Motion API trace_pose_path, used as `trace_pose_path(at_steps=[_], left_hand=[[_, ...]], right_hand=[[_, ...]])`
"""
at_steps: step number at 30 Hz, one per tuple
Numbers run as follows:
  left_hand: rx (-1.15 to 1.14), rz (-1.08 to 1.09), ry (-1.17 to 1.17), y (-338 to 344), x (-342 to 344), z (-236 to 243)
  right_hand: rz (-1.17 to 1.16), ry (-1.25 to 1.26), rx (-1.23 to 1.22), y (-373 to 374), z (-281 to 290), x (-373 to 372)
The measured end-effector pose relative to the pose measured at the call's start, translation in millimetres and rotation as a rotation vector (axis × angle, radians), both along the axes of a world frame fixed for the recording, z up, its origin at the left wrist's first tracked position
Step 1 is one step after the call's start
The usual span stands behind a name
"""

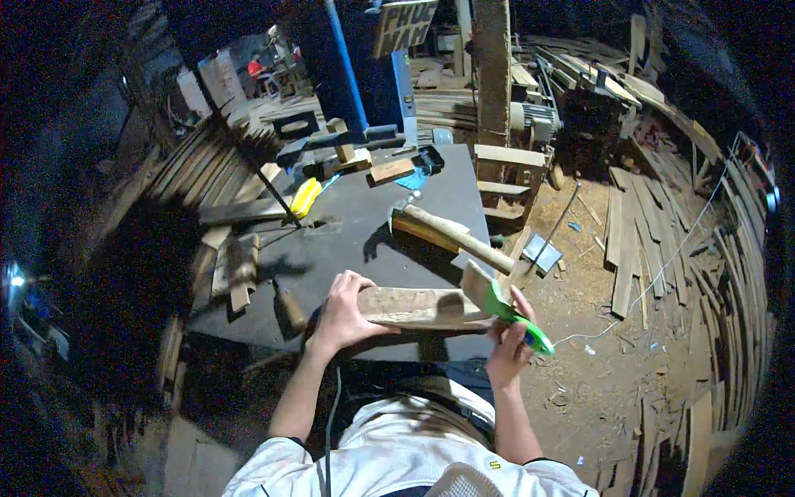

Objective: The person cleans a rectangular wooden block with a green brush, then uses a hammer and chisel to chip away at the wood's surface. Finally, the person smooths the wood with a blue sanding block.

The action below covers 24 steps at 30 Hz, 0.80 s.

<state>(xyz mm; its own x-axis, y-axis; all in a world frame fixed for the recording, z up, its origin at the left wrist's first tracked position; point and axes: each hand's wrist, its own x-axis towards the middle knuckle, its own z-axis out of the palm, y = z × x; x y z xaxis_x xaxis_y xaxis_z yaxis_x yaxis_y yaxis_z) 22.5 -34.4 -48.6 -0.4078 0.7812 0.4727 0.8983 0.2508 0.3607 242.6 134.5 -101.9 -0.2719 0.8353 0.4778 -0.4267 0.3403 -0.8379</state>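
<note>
A pale wooden block lies lengthwise near the front edge of the dark worktable. My left hand is closed round its left end, thumb on the near side and fingers over the far side. In my right hand is a green-handled brush, its broad tan head tilted up over the block's right end. Whether the head touches the block, I cannot tell. Just beyond lies a long piece of wood with a rounded, handle-like right end.
A yellow-handled tool, small wood offcuts and a black tray sit toward the table's far side. A dark bottle-like object lies left of my left hand. Planks and shavings cover the floor at right. A person in red is far back.
</note>
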Motion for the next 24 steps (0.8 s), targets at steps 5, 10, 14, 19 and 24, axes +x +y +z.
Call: trace_pose_path(at_steps=[5, 10, 14, 19, 24], left_hand=[[0.145, -0.02, -0.078, 17, 36, -23], [0.2, -0.081, -0.1, 22, 37, -32], [0.195, -0.085, -0.158, 18, 40, -26], [0.163, -0.086, -0.206, 18, 38, -27], [0.149, -0.073, -0.221, 17, 40, -28]], right_hand=[[0.103, -0.048, 0.047, -20, 39, 21], [0.305, -0.396, 0.042, -6, 47, 29], [-0.011, -0.336, -0.022, 49, 43, 57], [-0.334, -0.42, 0.147, 42, 63, 53], [0.315, -0.497, 0.4, -7, 78, 9]])
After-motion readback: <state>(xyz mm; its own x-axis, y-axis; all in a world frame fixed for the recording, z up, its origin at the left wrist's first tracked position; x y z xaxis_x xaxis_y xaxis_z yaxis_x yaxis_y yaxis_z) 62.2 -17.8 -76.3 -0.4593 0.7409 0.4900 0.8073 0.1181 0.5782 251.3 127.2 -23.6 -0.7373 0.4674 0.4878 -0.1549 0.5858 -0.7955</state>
